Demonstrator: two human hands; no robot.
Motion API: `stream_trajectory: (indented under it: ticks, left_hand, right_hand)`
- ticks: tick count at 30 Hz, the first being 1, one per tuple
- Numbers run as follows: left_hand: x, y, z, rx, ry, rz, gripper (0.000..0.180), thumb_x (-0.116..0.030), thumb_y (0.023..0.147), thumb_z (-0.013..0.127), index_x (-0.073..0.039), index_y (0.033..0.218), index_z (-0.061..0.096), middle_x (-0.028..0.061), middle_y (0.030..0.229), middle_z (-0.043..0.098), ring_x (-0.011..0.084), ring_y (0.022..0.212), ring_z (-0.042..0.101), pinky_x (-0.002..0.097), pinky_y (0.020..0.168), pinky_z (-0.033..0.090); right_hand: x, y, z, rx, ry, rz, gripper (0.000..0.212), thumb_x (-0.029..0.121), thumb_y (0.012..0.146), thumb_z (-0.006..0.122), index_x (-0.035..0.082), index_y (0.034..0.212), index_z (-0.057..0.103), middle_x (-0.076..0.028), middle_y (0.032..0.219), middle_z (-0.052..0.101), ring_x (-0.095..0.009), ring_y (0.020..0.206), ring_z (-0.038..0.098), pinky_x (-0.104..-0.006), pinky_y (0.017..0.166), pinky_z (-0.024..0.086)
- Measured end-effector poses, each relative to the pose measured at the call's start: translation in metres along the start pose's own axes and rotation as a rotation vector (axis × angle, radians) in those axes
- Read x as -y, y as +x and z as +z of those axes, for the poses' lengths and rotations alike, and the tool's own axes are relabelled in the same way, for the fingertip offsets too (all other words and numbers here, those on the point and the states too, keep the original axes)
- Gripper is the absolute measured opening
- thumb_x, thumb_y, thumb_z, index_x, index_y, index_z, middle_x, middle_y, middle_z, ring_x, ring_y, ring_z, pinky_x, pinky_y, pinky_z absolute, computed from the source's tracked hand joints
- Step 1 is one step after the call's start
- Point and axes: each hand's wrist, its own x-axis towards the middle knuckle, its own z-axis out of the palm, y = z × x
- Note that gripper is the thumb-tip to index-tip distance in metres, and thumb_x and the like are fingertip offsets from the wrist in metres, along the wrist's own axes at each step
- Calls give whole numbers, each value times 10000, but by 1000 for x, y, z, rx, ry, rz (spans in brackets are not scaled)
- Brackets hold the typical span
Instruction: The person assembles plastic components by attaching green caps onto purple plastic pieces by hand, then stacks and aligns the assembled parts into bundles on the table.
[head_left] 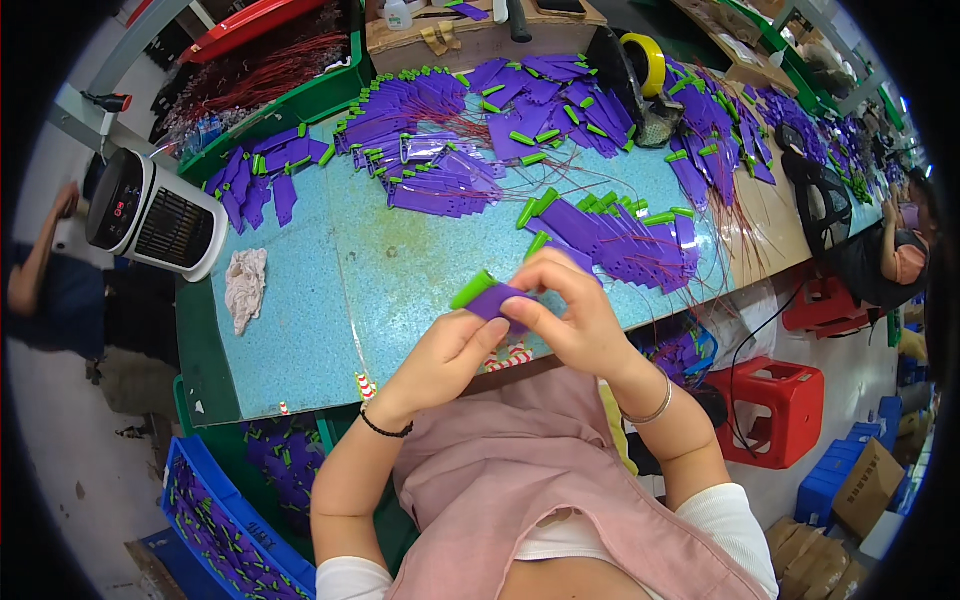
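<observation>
Both hands meet over the front of the blue table (300, 355), closed on one flat purple piece with a green end (488, 300). My left hand (447, 352) grips it from below and the left. My right hand (565, 305) pinches its right side between thumb and fingers. The green end points up and left. Just beyond my right hand lies a fanned row of similar purple pieces (620, 245) with green ends, thin red wires trailing to their right. Fingers cover part of the held piece.
Piles of purple pieces (560, 100) fill the table's far side, beside a yellow tape roll (645, 62). At left stand a white heater (165, 215) and a crumpled cloth (245, 288). A blue crate (225, 530) is low left; a red stool (775, 410) is at right. Other people work nearby.
</observation>
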Motion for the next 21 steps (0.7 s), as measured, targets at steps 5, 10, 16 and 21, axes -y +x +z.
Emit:
stream_trajectory:
  ticks: [5,10,16,21]
  left_hand:
    - [6,42,-59,-516,1018,397,443,-4,754,575,-16,1189,492,166,1153,532,328,1106,483,393,910,397]
    - [22,50,-98,-485,1295,307,462,-35,753,599,-40,1200,483,147,1161,520,311,1076,486,383,902,382]
    - [15,20,-68,-450,1011,203,392,-94,710,649,-16,1070,516,155,999,516,327,948,490,398,834,385]
    - [24,-6,-39,-570,767,211,263,-19,788,580,-20,1044,519,163,968,593,337,880,558,398,773,431]
  right_hand:
    - [-3,-23,-23,98,-421,-54,124,152,738,683,72,774,594,-60,706,467,-235,702,466,-349,638,336]
    - [-18,8,-38,16,-834,-199,235,218,678,708,95,861,626,-33,782,497,-227,781,478,-359,683,352]
    - [-73,112,-68,82,-1082,-226,226,140,787,559,135,1003,624,-101,914,549,-246,848,550,-359,714,421]
    - [-83,160,-70,297,-1098,182,240,145,813,513,172,1024,624,-135,971,548,-299,982,572,-419,752,483]
